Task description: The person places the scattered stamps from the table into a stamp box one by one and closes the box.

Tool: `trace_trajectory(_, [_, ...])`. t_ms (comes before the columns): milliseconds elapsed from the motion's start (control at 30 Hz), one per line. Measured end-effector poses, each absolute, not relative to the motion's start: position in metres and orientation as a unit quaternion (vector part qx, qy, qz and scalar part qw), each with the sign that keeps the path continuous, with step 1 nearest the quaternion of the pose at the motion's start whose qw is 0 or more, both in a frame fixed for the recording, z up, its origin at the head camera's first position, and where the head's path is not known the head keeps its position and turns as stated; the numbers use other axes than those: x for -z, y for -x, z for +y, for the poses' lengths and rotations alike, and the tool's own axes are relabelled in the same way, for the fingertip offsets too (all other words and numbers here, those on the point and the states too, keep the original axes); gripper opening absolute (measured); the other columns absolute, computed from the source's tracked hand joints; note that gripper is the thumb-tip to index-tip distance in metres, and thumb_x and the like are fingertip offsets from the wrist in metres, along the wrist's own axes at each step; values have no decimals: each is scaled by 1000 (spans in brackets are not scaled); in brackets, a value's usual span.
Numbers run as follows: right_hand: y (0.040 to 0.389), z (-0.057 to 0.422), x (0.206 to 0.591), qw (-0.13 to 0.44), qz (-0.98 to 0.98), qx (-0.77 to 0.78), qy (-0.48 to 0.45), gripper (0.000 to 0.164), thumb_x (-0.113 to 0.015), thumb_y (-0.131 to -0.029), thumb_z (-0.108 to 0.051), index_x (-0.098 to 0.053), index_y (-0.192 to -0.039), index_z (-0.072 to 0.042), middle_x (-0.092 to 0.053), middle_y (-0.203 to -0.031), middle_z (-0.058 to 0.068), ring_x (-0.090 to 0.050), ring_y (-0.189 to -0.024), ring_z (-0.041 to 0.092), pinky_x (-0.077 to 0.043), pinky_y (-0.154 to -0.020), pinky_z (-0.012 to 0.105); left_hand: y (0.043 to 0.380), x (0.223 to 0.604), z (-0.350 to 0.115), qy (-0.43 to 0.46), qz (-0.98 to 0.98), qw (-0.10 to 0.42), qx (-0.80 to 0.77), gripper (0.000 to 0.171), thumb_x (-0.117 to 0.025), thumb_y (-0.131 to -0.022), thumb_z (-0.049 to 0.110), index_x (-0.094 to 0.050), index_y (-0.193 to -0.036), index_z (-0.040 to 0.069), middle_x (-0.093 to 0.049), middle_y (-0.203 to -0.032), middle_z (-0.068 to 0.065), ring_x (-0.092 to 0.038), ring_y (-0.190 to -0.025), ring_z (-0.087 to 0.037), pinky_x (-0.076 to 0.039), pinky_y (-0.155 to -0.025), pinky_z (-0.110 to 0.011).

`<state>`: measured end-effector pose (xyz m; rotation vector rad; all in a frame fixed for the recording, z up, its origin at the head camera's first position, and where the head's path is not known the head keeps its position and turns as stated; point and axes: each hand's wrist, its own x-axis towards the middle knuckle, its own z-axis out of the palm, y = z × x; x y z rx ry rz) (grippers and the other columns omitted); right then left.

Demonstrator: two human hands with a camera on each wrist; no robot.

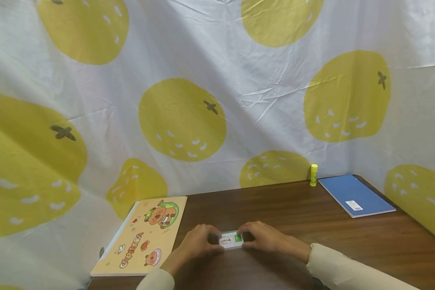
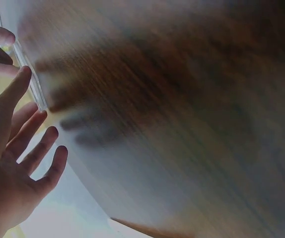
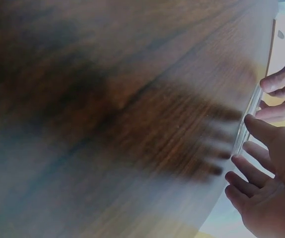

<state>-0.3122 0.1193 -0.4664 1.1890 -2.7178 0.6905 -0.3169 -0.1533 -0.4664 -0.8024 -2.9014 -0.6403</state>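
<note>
A small flat rectangular case (image 1: 230,240) with clear edges lies low over the table in the head view. Its white face carries a red-and-grey picture and a green square. My left hand (image 1: 199,240) pinches the left end between thumb and fingers, while my right hand (image 1: 262,237) pinches the right end. Seen from the left wrist, the clear case (image 2: 32,82) is a thin edge-on strip at the thumb tip, with the other left fingers spread below. From the right wrist, the case (image 3: 247,121) meets the right thumb and fingertips.
On the left of the brown wooden table (image 1: 253,201) lies a yellow-orange capybara notebook (image 1: 130,229). A blue spiral notebook (image 1: 355,193) is at the back right, with a yellow glue stick (image 1: 313,175) upright beside it. A white curtain with yellow fruit (image 1: 183,121) hangs behind.
</note>
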Motion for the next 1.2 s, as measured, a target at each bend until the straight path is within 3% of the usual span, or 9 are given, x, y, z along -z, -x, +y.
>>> trace_trajectory(500, [315,113,467,63,-880,-241,-404,34,-88,-83,-17,-76,-113,-6,-77,-110,7,-72,-102,21,-59,-88,37,316,467,-155,254,-939,33,231,36,-95,-71,40,-81,-97,20,-76,-102,8,-67,-92,-10,-55,-83,-38])
trace_trajectory(767, [317,115,470,66,-883,-236,-399,34,-88,-83,-17,-76,-113,-6,-77,-112,8,-72,-104,22,-58,-90,38,317,470,-156,259,-938,32,229,40,-93,-73,43,-82,-104,21,-77,-105,7,-67,-99,-12,-55,-88,-40])
trace_trajectory(1200, [313,120,470,76,-882,-224,-407,34,-84,-87,-19,-72,-116,-5,-74,-113,8,-70,-106,24,-57,-92,40,319,471,-156,281,-934,44,218,43,-93,-73,43,-81,-108,20,-78,-106,4,-68,-97,-12,-56,-86,-37])
